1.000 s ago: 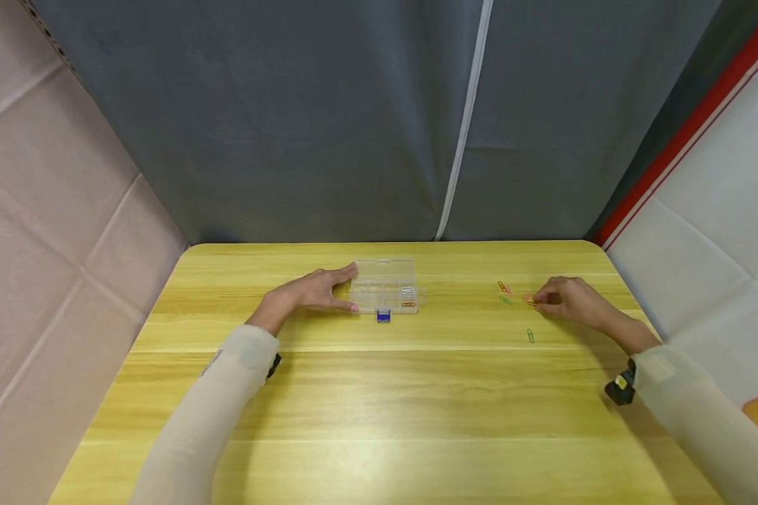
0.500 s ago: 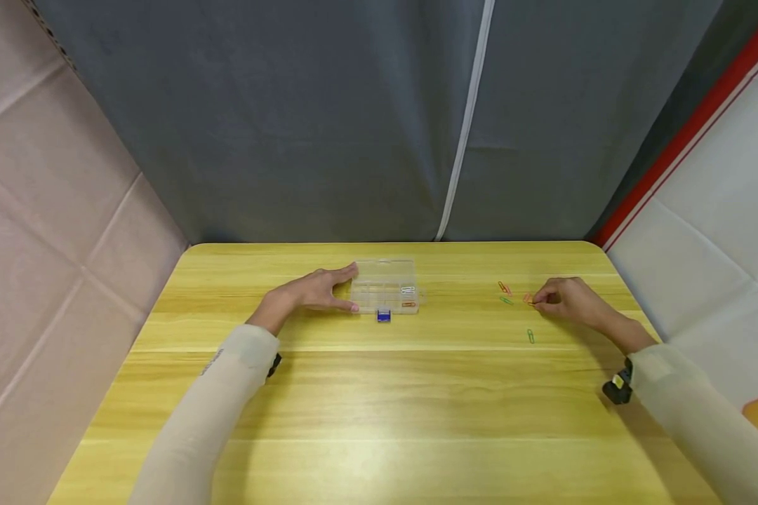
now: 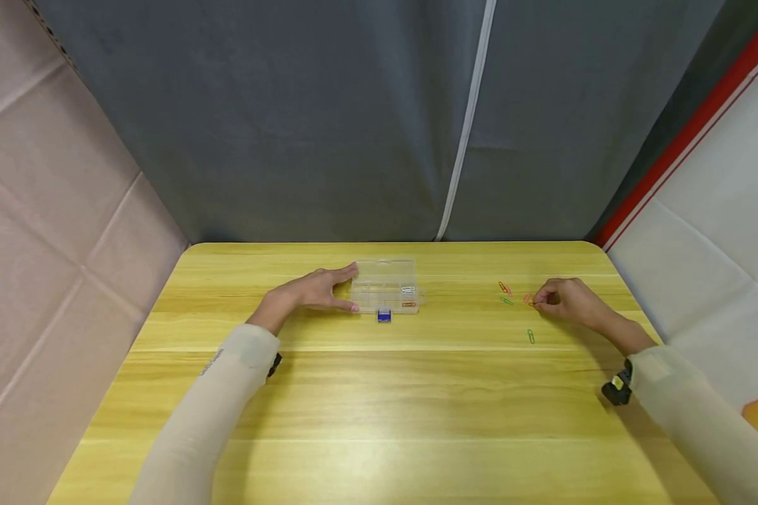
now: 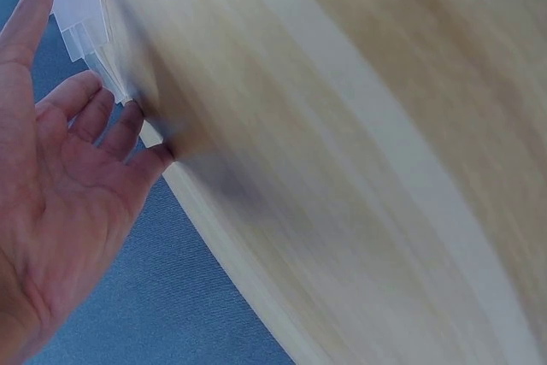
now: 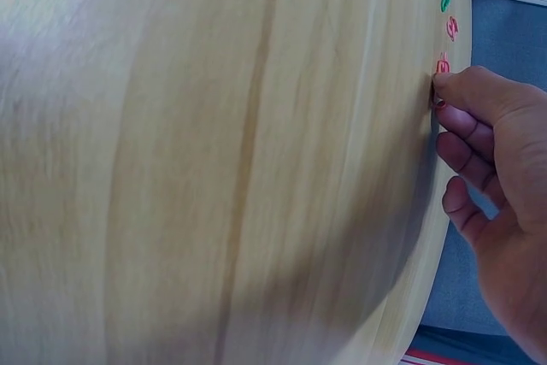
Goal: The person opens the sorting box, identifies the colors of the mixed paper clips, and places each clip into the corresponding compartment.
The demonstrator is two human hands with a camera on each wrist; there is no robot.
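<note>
One orange paper clip [image 3: 528,299] touches the right fingers [image 3: 541,299].

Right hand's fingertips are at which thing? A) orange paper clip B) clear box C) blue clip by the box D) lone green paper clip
A: the right hand pinches at the orange paper clip; the left hand is the one touching the clear box.
</note>
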